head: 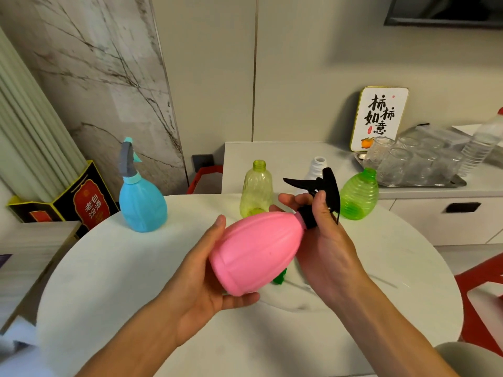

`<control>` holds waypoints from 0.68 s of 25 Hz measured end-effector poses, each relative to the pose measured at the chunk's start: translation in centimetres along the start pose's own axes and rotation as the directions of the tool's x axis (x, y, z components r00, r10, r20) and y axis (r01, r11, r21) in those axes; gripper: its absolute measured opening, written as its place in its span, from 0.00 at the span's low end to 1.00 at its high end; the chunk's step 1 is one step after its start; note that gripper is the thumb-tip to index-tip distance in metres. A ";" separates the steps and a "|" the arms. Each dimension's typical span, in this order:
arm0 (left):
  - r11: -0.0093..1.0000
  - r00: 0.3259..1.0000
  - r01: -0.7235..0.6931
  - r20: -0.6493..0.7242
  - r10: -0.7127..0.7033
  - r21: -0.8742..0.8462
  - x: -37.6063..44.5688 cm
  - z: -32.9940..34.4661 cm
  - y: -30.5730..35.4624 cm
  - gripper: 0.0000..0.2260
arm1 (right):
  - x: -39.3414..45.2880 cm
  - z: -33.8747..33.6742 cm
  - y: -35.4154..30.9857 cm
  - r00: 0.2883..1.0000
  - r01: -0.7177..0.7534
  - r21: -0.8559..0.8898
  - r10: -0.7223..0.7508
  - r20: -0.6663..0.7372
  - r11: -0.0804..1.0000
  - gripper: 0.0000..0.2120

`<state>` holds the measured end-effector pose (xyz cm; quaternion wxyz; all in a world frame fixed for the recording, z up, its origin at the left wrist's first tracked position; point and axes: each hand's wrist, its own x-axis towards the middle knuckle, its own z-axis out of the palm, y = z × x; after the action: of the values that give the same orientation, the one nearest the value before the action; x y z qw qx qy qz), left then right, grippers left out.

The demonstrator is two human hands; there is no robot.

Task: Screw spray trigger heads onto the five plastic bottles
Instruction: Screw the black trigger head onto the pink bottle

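Observation:
A pink bottle (255,251) is held tilted above the round white table (122,281), its base cupped in my left hand (206,273). My right hand (324,232) grips the collar of a black trigger head (324,183) seated on the pink bottle's neck. A blue bottle (141,202) with a grey and blue trigger head stands at the table's far left. A yellow-green bottle (257,189), a white bottle (317,167) and a green ribbed bottle (359,194) stand open-necked at the far edge. A green part (280,277) lies under the pink bottle, mostly hidden.
Behind the table a counter carries a metal tray (446,183) of upturned glasses, a clear water bottle (481,142) and a small sign (378,118). A dark box (81,200) stands at the left, a red chair (479,295) at the right.

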<state>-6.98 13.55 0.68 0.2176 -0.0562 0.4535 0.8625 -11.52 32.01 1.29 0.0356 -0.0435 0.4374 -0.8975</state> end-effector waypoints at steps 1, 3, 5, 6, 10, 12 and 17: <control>0.999 0.999 -0.036 -0.014 0.036 0.025 0.1 -0.1 -0.1 0.26 | 0.0 0.0 0.0 1.000 0.003 -0.007 -0.003 -0.011 1.000 0.16; 0.985 0.992 -0.112 -0.037 0.117 0.132 0.3 0.4 0.0 0.32 | 0.1 -0.1 -0.2 0.999 0.008 0.001 -0.008 -0.031 1.000 0.16; 0.983 0.992 -0.099 -0.065 0.110 0.155 0.3 0.2 0.1 0.25 | 0.0 -0.2 -0.5 0.999 0.001 0.024 0.000 -0.032 1.000 0.16; 0.993 0.996 -0.046 -0.070 0.054 0.111 0.2 0.1 0.3 0.20 | 0.0 -0.1 -0.7 1.000 -0.003 0.028 0.004 -0.024 1.000 0.16; 0.991 0.992 0.106 -0.080 -0.099 0.086 0.2 -0.7 0.4 0.20 | -0.2 -0.1 -1.5 0.999 -0.015 0.023 0.016 -0.030 1.000 0.17; 0.992 0.991 0.090 -0.109 -0.079 0.093 0.3 -0.7 0.3 0.20 | -0.2 0.0 -1.5 0.999 -0.014 -0.010 0.014 -0.038 1.000 0.17; 0.995 0.988 0.022 -0.152 -0.008 0.093 0.1 -0.4 0.4 0.20 | -0.6 0.4 -0.6 0.999 0.030 -0.107 -0.027 0.029 0.994 0.16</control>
<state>-7.28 13.07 0.71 0.1914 -0.1148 0.5086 0.8316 -10.91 32.15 2.01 0.0266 -0.0641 0.4839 -0.8724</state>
